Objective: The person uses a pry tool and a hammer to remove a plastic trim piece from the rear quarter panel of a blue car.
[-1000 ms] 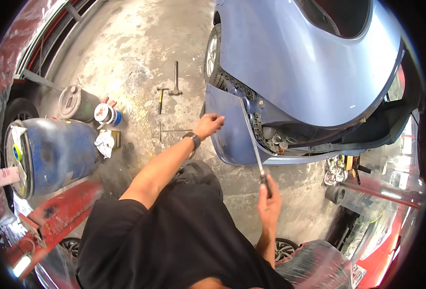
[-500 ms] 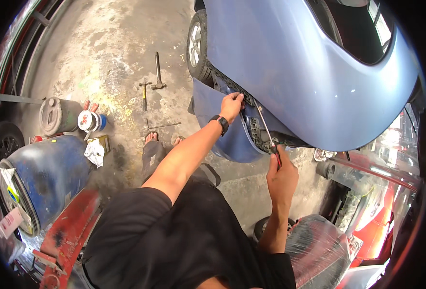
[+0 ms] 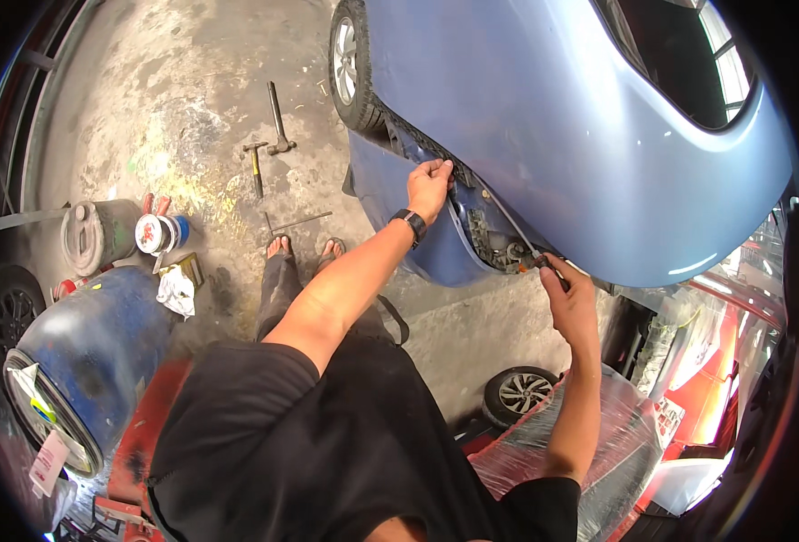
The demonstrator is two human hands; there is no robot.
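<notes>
A blue bumper (image 3: 386, 185) stands partly away from the blue car body (image 3: 508, 117), leaving a gap with a black bracket (image 3: 481, 230) inside. My left hand (image 3: 428, 191), with a watch at its wrist, has its fingers closed at the bumper's upper edge; the fingertips are partly hidden in the gap. A long-shafted screwdriver (image 3: 517, 228) slants along the body's lower edge, its tip in the gap a little right of my left hand. Around its dark handle my right hand (image 3: 573, 303) is closed, near the bumper's right end.
Two hammers (image 3: 278, 122) (image 3: 254, 167) and a thin metal rod (image 3: 300, 220) lie on the concrete floor left of the car. A blue drum (image 3: 102, 348), a grey canister (image 3: 97, 237) and a small tub (image 3: 157, 233) stand at left. Plastic sheeting (image 3: 589, 425) covers something at lower right, beside a wheel (image 3: 521, 393).
My right hand has moved right and the screwdriver now lies at a flatter slant, closer to the car body. My left hand stays at the bumper's edge. The whole view has shifted somewhat.
</notes>
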